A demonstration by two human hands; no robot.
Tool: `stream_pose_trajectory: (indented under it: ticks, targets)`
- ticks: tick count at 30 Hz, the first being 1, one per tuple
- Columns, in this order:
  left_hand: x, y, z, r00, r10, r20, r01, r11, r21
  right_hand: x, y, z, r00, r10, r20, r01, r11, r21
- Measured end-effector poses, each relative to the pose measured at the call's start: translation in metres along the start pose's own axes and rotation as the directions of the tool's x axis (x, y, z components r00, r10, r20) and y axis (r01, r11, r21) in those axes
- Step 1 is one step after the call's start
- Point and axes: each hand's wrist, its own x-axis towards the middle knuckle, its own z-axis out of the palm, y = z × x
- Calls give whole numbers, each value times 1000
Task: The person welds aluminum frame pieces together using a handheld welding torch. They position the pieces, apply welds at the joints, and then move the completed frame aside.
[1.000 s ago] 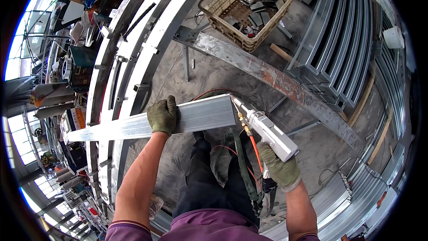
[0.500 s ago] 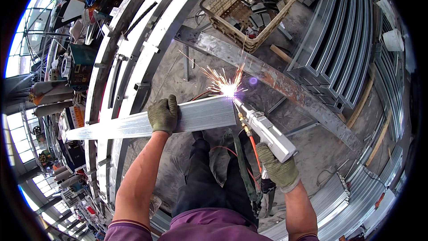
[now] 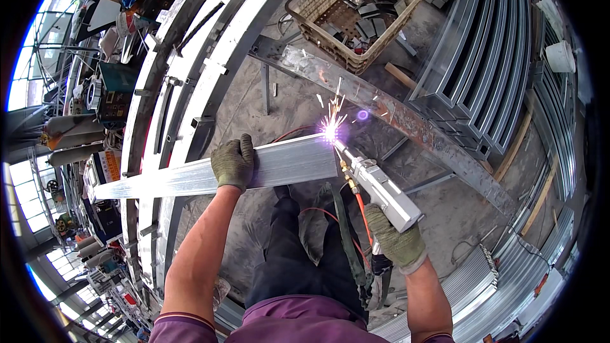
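A long silvery metal tube (image 3: pixel 292 161) lies across in front of me, its left part over steel beams. My left hand (image 3: pixel 233 162), in a green work glove, is closed on it near its middle, the thumb pointing away from me. My right hand (image 3: pixel 397 235), gloved likewise, grips the rear of a silver handheld welding gun (image 3: pixel 387 194). The gun's nozzle meets the far corner of the tube's right end, where a violet-white glare and sparks (image 3: pixel 331 128) hide the contact point. An orange hose (image 3: pixel 363 213) and a wrapped cable (image 3: pixel 346 232) trail from the gun.
Long steel beams (image 3: pixel 219 57) run along the left. Ahead, a plastic crate (image 3: pixel 362 54) holds metal offcuts beyond a rusty steel bar (image 3: pixel 406 121). Bundled metal profiles (image 3: pixel 470 89) are stacked at the right, with more metal lengths (image 3: pixel 464 286) at lower right. Gas cylinders (image 3: pixel 76 124) lie at far left.
The spark spray has shrunk and narrowed, and the glare has shifted slightly right and away from me along with the nozzle. My left hand and the tube look almost unmoved.
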Motion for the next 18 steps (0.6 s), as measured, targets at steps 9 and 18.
stream_pose_trajectory:
  ticks: [9, 18]
  targets:
    - [0, 1, -2, 999, -32, 41, 31, 999, 14, -3, -7, -1, 994, 113, -4, -113, 994, 1]
    - [0, 1, -2, 1000, -5, -3, 5, 1000, -15, -4, -4, -1, 1000, 24, -13, -25, 998, -52]
